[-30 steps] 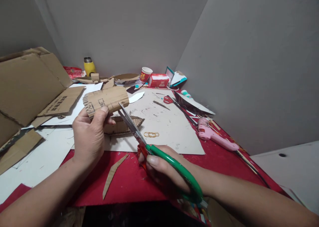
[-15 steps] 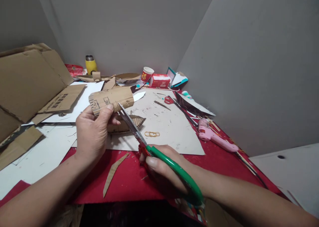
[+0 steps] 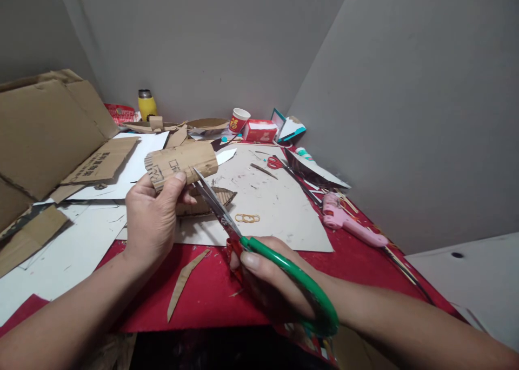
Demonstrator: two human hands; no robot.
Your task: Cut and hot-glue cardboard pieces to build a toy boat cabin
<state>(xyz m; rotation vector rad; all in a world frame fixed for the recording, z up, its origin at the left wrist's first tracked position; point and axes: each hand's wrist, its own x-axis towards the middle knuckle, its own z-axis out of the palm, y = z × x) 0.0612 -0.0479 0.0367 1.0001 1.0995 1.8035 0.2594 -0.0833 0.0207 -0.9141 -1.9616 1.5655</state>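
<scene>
Head view: your left hand (image 3: 152, 218) pinches the cardboard piece (image 3: 182, 163) up over the grey board (image 3: 267, 207); your right hand (image 3: 270, 283) grips the green scissors (image 3: 251, 245), blades at its lower edge. Cut looks barely begun; one trimmed strip (image 3: 184, 283) lies on the red table (image 3: 357, 262).

Printed marks on the held cardboard piece (image 3: 182, 163) and cardboard flap (image 3: 101, 162) are illegible.

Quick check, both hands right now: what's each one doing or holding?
Left hand: closed on the cardboard piece, held up off the table.
Right hand: closed on the green-handled scissors, blade tips at the cardboard.
</scene>
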